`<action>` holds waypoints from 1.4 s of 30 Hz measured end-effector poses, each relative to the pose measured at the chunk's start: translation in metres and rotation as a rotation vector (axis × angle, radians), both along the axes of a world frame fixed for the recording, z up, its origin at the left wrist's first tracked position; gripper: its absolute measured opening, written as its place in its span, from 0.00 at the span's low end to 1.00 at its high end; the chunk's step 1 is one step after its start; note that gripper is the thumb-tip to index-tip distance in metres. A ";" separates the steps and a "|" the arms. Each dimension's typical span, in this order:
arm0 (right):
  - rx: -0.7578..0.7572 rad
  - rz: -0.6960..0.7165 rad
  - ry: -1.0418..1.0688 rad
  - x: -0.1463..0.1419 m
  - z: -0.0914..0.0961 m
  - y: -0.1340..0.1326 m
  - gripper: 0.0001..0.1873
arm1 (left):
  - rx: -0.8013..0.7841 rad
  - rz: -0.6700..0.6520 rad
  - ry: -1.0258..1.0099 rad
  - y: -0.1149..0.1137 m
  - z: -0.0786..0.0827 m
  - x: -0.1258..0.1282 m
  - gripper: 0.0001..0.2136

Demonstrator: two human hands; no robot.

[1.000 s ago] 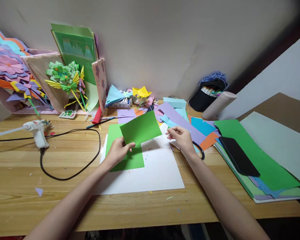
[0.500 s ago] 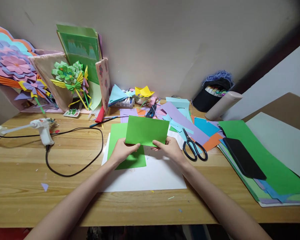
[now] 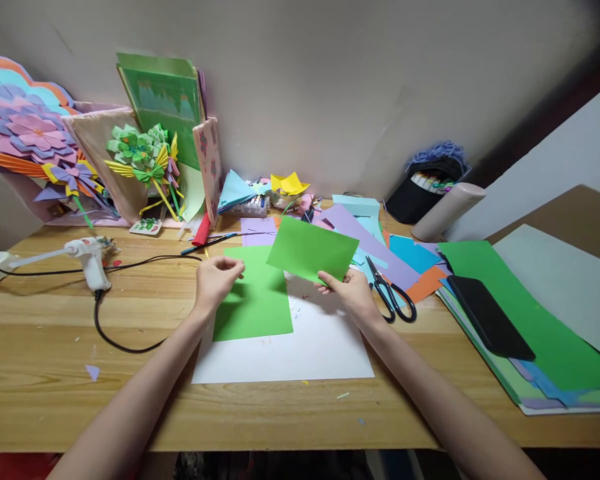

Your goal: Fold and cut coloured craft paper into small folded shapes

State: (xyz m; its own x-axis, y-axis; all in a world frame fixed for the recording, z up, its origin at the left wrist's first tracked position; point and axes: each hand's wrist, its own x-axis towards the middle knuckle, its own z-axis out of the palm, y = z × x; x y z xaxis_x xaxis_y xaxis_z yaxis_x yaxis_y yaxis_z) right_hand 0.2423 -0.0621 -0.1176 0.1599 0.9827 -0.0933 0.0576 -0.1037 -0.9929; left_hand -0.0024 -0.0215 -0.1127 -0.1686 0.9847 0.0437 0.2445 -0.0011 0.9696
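Note:
A rectangular green paper (image 3: 313, 248) is tilted in the air, pinched at its lower right edge by my right hand (image 3: 353, 293). My left hand (image 3: 217, 283) is apart from it, with bent fingers, thumb and index tips close together and nothing visible between them. Beneath my left hand lies a larger green sheet (image 3: 260, 310) on a white sheet (image 3: 290, 363). Black-handled scissors (image 3: 393, 297) rest just right of my right hand, partly hidden by it.
Left stands a white glue gun (image 3: 93, 263) with a black cord. Coloured paper scraps (image 3: 370, 243) cover the back middle. At right, a black phone (image 3: 490, 317) lies on a stack of coloured paper (image 3: 545, 313). Paper flowers (image 3: 135, 147) and a black pen holder (image 3: 410, 197) stand at the back.
My left hand has let go of the green paper and moved left. My right hand has shifted slightly right with the paper, which now tilts down to the right.

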 end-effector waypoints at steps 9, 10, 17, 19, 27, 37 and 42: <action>-0.132 0.257 0.141 -0.023 -0.010 -0.010 0.22 | -0.218 -0.367 0.077 -0.020 -0.002 0.026 0.20; -0.136 0.274 0.130 -0.019 -0.008 -0.009 0.22 | -0.233 -0.371 0.129 -0.020 -0.001 0.022 0.21; -0.133 0.547 -0.023 0.012 0.004 0.000 0.18 | -0.285 -0.552 0.063 -0.008 0.000 0.006 0.17; -0.125 0.544 -0.050 0.010 0.002 -0.002 0.18 | -0.295 -0.516 -0.061 -0.011 -0.003 0.014 0.19; 0.103 0.316 -0.249 -0.022 0.013 -0.023 0.20 | -0.321 -0.535 -0.392 -0.049 0.012 0.046 0.23; -0.017 0.373 -0.132 -0.025 0.015 -0.025 0.22 | -0.364 -0.290 -0.474 -0.030 0.010 0.030 0.16; -0.108 0.311 0.059 -0.004 0.009 -0.010 0.22 | -0.344 -0.104 -0.461 -0.008 -0.003 0.019 0.16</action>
State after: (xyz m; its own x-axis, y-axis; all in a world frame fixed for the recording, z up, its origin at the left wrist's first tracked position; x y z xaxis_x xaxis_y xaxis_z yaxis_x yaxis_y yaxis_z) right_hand 0.2387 -0.0724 -0.1087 -0.1552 0.9676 -0.1994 0.0453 -0.1946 -0.9798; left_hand 0.0164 -0.0294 -0.1161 0.0041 0.9417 -0.3364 -0.1874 0.3312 0.9248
